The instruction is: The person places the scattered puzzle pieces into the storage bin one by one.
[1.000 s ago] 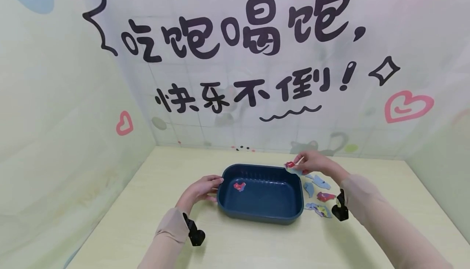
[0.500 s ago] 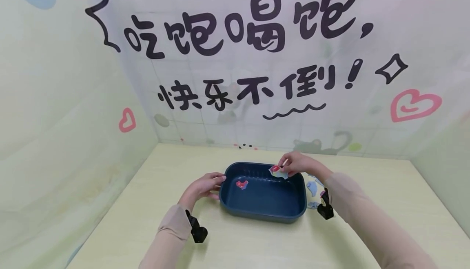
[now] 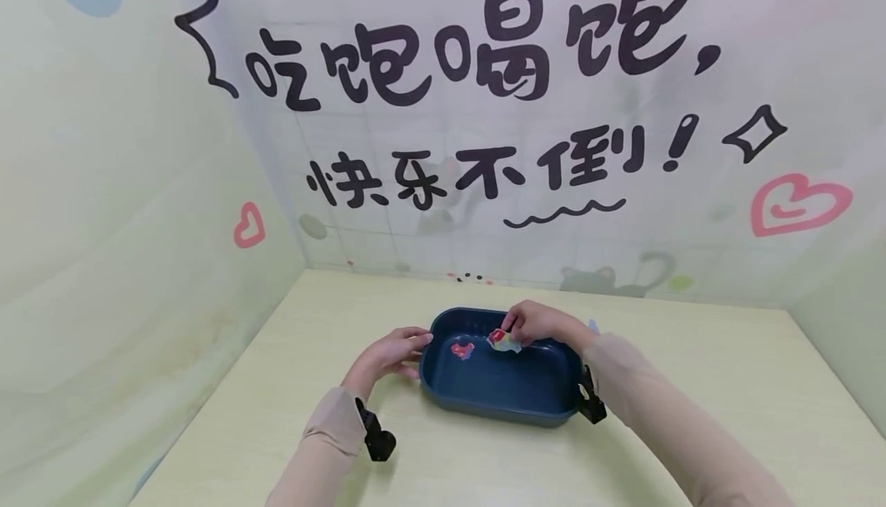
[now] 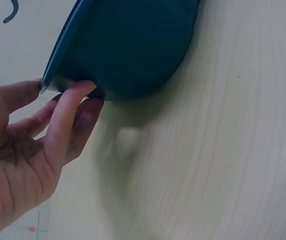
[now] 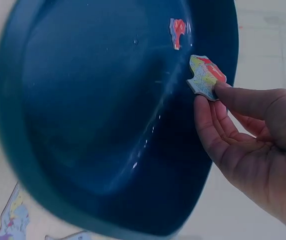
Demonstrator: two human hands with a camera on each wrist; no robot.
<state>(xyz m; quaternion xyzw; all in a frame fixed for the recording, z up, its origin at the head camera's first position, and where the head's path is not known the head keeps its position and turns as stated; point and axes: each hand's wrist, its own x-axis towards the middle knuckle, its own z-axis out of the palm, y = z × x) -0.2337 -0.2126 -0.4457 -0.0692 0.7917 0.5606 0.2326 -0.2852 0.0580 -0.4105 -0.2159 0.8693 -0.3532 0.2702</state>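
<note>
A dark blue rectangular basin (image 3: 498, 412) with rounded corners stands on the table. My left hand (image 3: 389, 353) holds its left end, one fingertip at the rim and the thumb (image 4: 63, 120) against the outer wall in the left wrist view. My right hand (image 3: 536, 322) reaches over the back of the basin and pinches a puzzle piece (image 5: 208, 75), printed red, yellow and light blue, between thumb and fingers. The piece is above the basin's floor. Another small puzzle piece (image 3: 462, 350), red with some blue, lies inside the basin to its left.
More puzzle pieces (image 5: 15, 217) lie on the table right of the basin, mostly hidden behind the right arm in the head view. The pale wood-grain table (image 3: 332, 315) ends at a printed cloth backdrop (image 3: 429, 130) behind and at both sides.
My right hand has carried the puzzle piece leftward from the basin's back right rim to over its inside. The left hand has stayed at the basin's left end. The head view has shifted slightly.
</note>
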